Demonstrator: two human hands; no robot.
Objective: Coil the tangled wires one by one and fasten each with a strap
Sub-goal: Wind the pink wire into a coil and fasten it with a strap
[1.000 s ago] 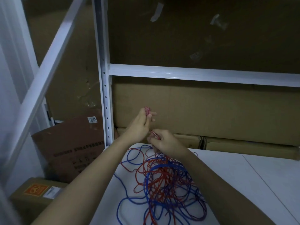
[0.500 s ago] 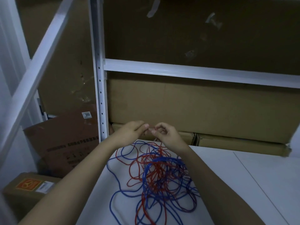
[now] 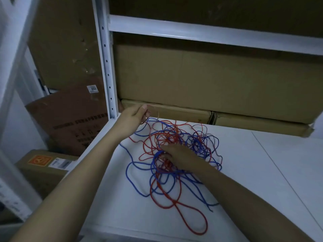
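Two hands engaged: left hand [image 3: 134, 114] pinched red wire [image 3: 158, 114] loop near worktop [image 3: 244, 172] far-left corner; right hand [image 3: 180, 157] fingers seemingly curled into tangle [image 3: 174, 154]. Risk: pulling tightened knots.

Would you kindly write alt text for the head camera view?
A person's left hand pinches a loop of red wire lifted off a white table, while the right hand reaches into a tangled pile of red and blue wires. Cardboard boxes fill the white shelving behind.
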